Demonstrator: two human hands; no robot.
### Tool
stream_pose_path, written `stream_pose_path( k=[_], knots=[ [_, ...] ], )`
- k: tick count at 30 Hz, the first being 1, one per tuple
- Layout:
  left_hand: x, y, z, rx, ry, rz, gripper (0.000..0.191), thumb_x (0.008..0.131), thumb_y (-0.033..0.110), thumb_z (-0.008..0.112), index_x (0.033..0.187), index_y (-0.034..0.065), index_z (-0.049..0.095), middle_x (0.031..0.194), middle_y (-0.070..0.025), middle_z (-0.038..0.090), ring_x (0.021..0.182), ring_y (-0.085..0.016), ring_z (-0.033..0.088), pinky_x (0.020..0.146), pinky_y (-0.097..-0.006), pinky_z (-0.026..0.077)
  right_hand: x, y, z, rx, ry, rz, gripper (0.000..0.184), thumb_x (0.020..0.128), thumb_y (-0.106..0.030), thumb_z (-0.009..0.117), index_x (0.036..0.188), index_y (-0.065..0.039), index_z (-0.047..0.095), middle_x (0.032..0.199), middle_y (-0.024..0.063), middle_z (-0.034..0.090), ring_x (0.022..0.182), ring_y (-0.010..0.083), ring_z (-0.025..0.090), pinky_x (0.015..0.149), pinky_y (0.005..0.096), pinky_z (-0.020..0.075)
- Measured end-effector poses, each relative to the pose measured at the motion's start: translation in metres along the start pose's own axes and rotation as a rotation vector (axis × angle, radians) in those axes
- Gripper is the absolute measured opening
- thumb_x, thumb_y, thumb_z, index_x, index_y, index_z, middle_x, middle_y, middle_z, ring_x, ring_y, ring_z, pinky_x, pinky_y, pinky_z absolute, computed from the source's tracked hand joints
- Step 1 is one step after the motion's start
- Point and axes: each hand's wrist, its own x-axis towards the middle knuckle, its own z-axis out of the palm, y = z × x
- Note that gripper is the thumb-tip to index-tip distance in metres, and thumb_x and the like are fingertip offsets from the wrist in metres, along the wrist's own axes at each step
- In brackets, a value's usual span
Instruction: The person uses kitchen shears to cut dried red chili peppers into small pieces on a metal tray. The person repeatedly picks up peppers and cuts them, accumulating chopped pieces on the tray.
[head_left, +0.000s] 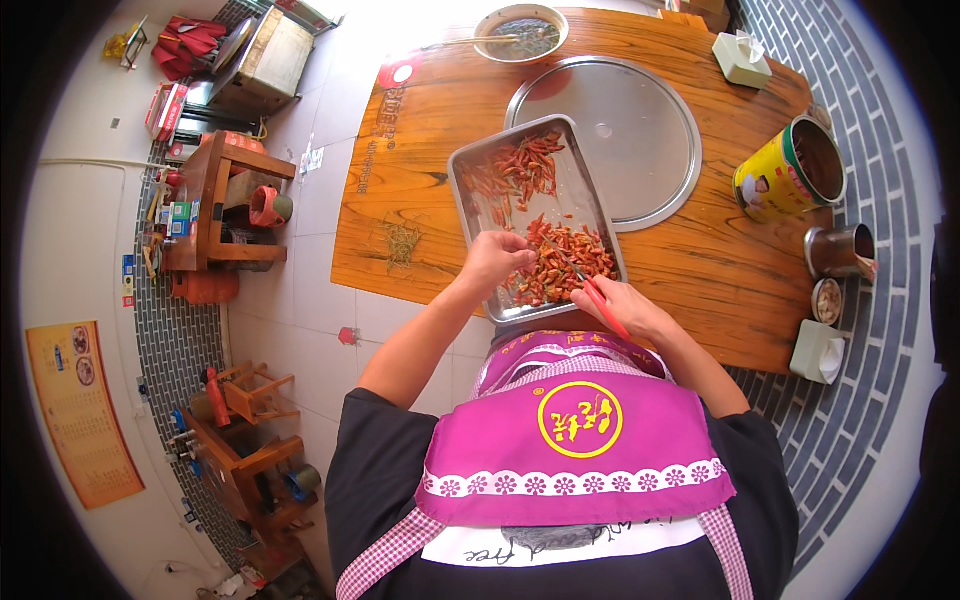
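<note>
A rectangular steel tray (459, 196) lies tilted on the wooden table, its near end at the table's edge. Whole dried red chillies (525, 166) fill its far part, and cut chilli pieces (574, 259) are heaped in the near part. My right hand (619, 304) grips red-handled scissors (606, 306), whose blades point over the cut pieces. Over the tray's left side, my left hand (501, 259) has its fingers pinched together beside the pile; a chilli seems to be between them, partly hidden. A small pile of chilli stems (402, 244) lies on the table left of the tray.
A round metal tray (645, 150) lies partly under the rectangular one. Beyond stands a bowl of dark liquid (525, 41) with chopsticks. Along the right side are a yellow tin (772, 184), a steel container (832, 251), a small bowl (827, 301) and tissue boxes (810, 352).
</note>
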Motion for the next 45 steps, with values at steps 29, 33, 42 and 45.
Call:
stream_pose_path(
  k=[29, 33, 42, 45],
  knots=[
    [0.010, -0.022, 0.028, 0.400, -0.118, -0.155, 0.012, 0.079, 0.010, 0.073, 0.080, -0.0017, 0.075, 0.063, -0.0071, 0.068, 0.058, -0.014, 0.062, 0.055, -0.0306, 0.049, 0.019, 0.022, 0.013, -0.042, -0.037, 0.106, 0.086, 0.086, -0.079, 0.043, 0.063, 0.002, 0.062, 0.053, 0.0096, 0.055, 0.049, 0.0197, 0.059, 0.048, 0.0327, 0.0489],
    [0.024, -0.035, 0.030, 0.432, -0.134, -0.156, 0.012, 0.080, 0.008, 0.073, 0.082, -0.0031, 0.075, 0.065, -0.0084, 0.068, 0.059, -0.014, 0.063, 0.055, -0.0298, 0.050, 0.017, 0.028, 0.012, -0.049, -0.086, 0.184, 0.086, 0.086, -0.080, 0.043, 0.063, 0.001, 0.061, 0.053, 0.0090, 0.055, 0.049, 0.0184, 0.059, 0.046, 0.0313, 0.0482],
    [0.011, -0.020, 0.020, 0.162, -0.073, -0.191, 0.013, 0.082, 0.010, 0.073, 0.086, -0.0016, 0.075, 0.069, -0.0060, 0.069, 0.064, -0.012, 0.062, 0.057, -0.0276, 0.046, 0.000, 0.026, 0.016, 0.090, -0.101, 0.084, 0.074, 0.093, -0.072, 0.042, 0.086, -0.001, 0.062, 0.076, 0.0062, 0.057, 0.065, 0.0139, 0.056, 0.060, 0.0301, 0.0473],
    [0.004, -0.006, 0.020, 0.190, -0.100, -0.198, 0.014, 0.081, 0.013, 0.075, 0.087, -0.0003, 0.075, 0.070, -0.0043, 0.070, 0.062, -0.010, 0.057, 0.057, -0.0269, 0.044, -0.001, 0.020, 0.015, 0.011, -0.146, 0.004, 0.072, 0.095, -0.070, 0.042, 0.087, -0.001, 0.063, 0.078, 0.0068, 0.059, 0.072, 0.0167, 0.057, 0.066, 0.0320, 0.0474]
  ],
)
